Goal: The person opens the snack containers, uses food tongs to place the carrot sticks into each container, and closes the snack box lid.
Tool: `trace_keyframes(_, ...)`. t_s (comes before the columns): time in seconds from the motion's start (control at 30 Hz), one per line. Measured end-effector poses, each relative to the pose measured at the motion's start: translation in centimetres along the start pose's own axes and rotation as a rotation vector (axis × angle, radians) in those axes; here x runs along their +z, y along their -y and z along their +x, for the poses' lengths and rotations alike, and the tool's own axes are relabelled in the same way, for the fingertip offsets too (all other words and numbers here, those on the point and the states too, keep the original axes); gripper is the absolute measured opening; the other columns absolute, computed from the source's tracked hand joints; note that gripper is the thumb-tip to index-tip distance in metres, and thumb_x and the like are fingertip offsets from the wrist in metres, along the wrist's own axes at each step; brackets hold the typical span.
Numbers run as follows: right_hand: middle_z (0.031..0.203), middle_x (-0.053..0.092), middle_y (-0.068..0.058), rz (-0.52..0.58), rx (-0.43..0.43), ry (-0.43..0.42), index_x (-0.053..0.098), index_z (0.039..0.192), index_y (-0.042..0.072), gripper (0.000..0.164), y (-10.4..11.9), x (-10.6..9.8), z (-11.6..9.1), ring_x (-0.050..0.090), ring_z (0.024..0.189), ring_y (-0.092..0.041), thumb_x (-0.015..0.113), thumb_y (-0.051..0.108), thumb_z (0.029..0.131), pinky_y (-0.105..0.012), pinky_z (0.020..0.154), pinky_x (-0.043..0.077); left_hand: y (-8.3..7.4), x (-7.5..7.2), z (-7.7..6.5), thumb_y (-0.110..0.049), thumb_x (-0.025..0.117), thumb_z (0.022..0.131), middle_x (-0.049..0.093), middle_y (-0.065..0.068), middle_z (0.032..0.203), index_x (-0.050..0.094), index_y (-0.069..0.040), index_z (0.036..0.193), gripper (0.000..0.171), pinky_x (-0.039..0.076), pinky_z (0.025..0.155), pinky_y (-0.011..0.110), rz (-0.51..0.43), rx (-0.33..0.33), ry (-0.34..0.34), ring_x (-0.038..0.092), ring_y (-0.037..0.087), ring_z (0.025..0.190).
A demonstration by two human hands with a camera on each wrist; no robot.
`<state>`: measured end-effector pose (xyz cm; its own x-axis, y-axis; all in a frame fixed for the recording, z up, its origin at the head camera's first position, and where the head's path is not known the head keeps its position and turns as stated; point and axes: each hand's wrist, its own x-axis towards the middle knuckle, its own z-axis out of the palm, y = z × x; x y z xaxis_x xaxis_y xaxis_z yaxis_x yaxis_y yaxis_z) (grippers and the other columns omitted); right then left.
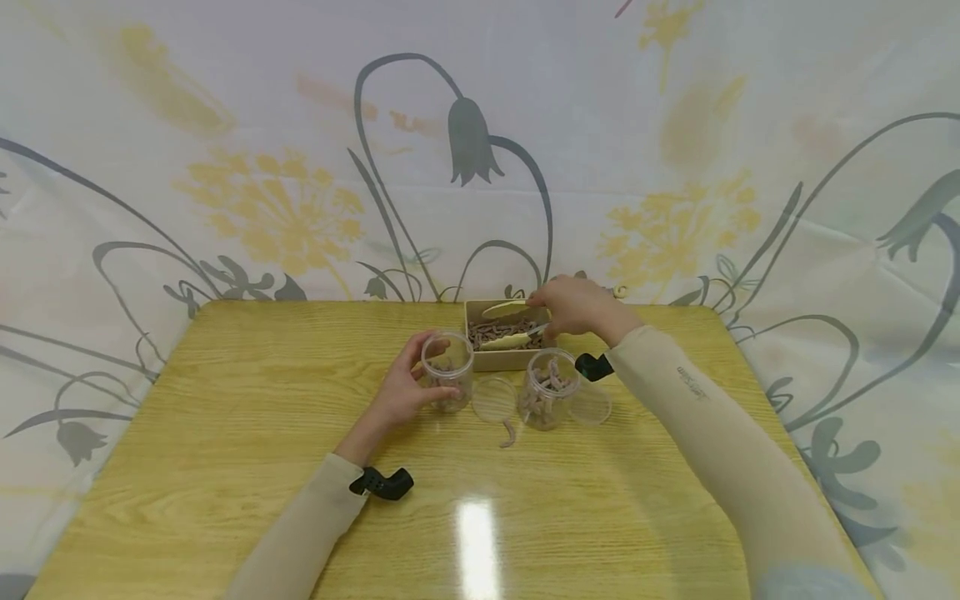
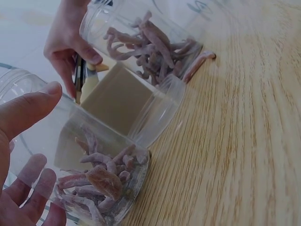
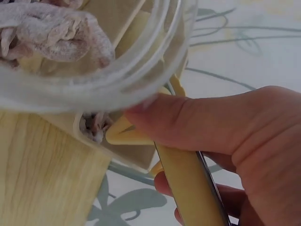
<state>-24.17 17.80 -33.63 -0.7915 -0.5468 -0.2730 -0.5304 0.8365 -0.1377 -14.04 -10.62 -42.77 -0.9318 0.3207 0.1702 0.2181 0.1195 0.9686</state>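
My left hand (image 1: 400, 390) holds a clear plastic jar (image 1: 453, 398) partly filled with brownish, powder-dusted sticks, its thumb and fingers around the wall. In my right hand (image 1: 581, 307) are tongs (image 3: 183, 183) with pale yellow tips and metal-edged arms. Those tips are spread over a beige box (image 1: 502, 362) that holds many of the same sticks (image 1: 491, 330). A second clear jar (image 1: 542, 410), fuller with sticks, stands in front of the box, below the right wrist. In the right wrist view its rim covers part of the box.
One clear round lid (image 1: 494, 400) lies between the jars, and another lid (image 1: 591, 405) is right of the second jar. A single loose stick (image 1: 508, 434) rests on the wooden table (image 1: 375, 550) in front. Behind the table hangs a flower-printed cloth (image 1: 300, 100).
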Motion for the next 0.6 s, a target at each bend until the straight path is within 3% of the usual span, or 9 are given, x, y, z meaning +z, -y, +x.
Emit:
trace_keyframes(0.3, 0.137, 0.059, -0.013, -0.056, 0.016, 0.12, 0.059, 0.139, 0.006, 0.069, 0.7, -0.8, 1.3, 0.057, 0.12, -0.035, 0.086, 0.015, 0.076, -0.048, 0.093, 0.051, -0.2, 0.0, -0.1, 0.008, 0.08, 0.078, 0.046, 0.03, 0.143, 0.037, 0.002, 0.147, 0.082, 0.026, 0.109, 0.067, 0.012, 0.003, 0.003, 0.037, 0.044, 0.136)
trace_keyframes(0.47, 0.135, 0.061, -0.015, -0.09, -0.001, 0.182, 0.061, 0.135, 0.003, 0.062, 1.2, -1.6, 2.3, 0.061, 0.115, -0.033, 0.083, 0.01, 0.078, -0.046, 0.093, 0.052, -0.1, 0.0, -0.1, 0.008, 0.08, 0.078, 0.046, 0.03, 0.142, 0.036, 0.002, 0.147, 0.082, 0.026, 0.109, 0.067, 0.014, 0.005, 0.003, 0.037, 0.044, 0.136)
trace_keyframes(0.6, 0.135, 0.061, -0.013, -0.053, 0.023, 0.222, 0.063, 0.133, 0.003, 0.056, 1.3, -1.8, 2.8, 0.062, 0.114, -0.031, 0.081, 0.008, 0.081, -0.043, 0.091, 0.053, -0.1, 0.0, -0.1, 0.008, 0.08, 0.078, 0.046, 0.031, 0.142, 0.036, 0.003, 0.147, 0.082, 0.026, 0.109, 0.067, 0.013, 0.011, 0.005, 0.038, 0.044, 0.136)
